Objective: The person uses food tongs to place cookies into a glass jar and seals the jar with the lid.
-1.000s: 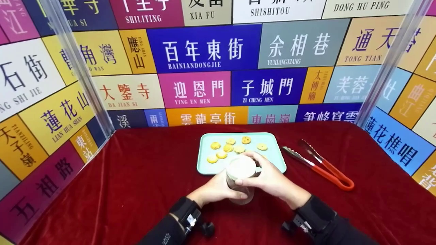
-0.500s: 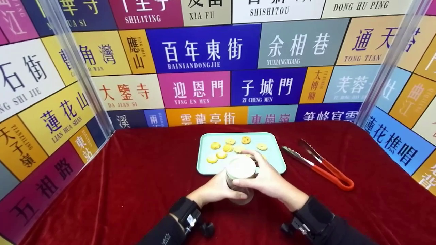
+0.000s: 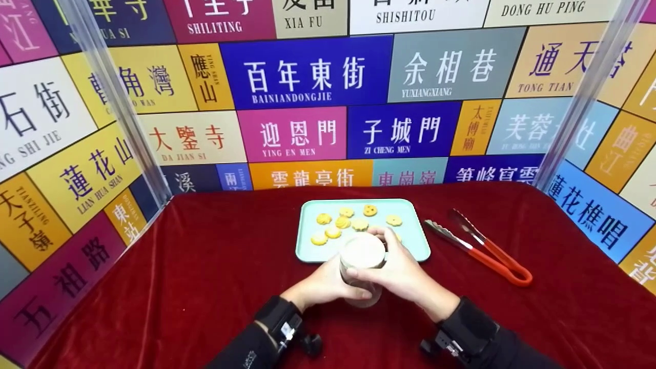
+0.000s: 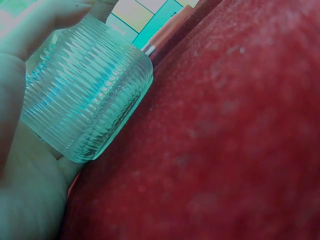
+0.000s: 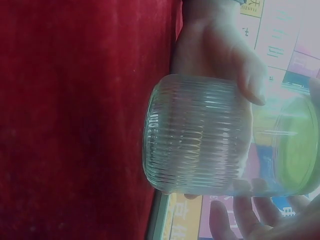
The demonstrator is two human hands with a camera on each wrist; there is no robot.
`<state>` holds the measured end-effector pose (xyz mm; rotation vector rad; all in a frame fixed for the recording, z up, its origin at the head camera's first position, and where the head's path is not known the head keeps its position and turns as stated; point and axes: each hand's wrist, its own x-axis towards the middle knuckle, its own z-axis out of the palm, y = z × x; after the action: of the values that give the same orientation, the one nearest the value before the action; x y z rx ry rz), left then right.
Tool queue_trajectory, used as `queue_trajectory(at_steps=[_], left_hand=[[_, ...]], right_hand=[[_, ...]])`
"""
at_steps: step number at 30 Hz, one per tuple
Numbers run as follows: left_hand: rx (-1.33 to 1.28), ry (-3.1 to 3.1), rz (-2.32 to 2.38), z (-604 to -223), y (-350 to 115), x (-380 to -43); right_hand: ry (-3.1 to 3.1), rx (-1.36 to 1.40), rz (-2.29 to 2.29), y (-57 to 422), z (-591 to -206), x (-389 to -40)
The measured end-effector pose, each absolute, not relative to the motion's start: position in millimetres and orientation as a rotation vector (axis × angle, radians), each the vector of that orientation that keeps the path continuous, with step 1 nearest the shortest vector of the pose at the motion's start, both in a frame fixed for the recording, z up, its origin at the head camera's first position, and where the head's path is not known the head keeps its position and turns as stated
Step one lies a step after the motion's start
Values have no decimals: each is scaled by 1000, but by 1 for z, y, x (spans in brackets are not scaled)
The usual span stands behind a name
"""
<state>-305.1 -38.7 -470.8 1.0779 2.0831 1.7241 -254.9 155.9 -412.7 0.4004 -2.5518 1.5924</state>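
Observation:
Both hands are on a clear ribbed glass jar point(image 5: 200, 140) with a pale round lid point(image 3: 363, 250), held upright in front of the tray. My left hand point(image 3: 320, 284) wraps the jar's body, thumb along the near side. At the top, my right hand point(image 3: 405, 269) curls its fingers and thumb around the lid's edge. In the left wrist view the ribbed glass point(image 4: 95, 90) shows, its base close over the red cloth. Seen from the right wrist, the lid looks greenish, with no contents visible in the jar.
Just behind the jar lies a mint tray point(image 3: 307, 254) with several cookies point(image 3: 342, 222). Metal tongs with red handles point(image 3: 505, 266) rest on the red cloth point(image 3: 230, 266) at the right. Transparent posts point(image 3: 138, 128) and sign-covered walls enclose the table.
The right hand and wrist have turned slightly, its thumb sliding left along the lid's edge. The left hand and jar stay in place.

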Motion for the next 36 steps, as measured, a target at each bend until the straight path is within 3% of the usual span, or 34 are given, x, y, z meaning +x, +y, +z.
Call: queue_trajectory(at_steps=[36], left_hand=[[1052,2072,1733,-470,-40,-304]], right_hand=[[-2559,687,1777,175,-405,-263]])
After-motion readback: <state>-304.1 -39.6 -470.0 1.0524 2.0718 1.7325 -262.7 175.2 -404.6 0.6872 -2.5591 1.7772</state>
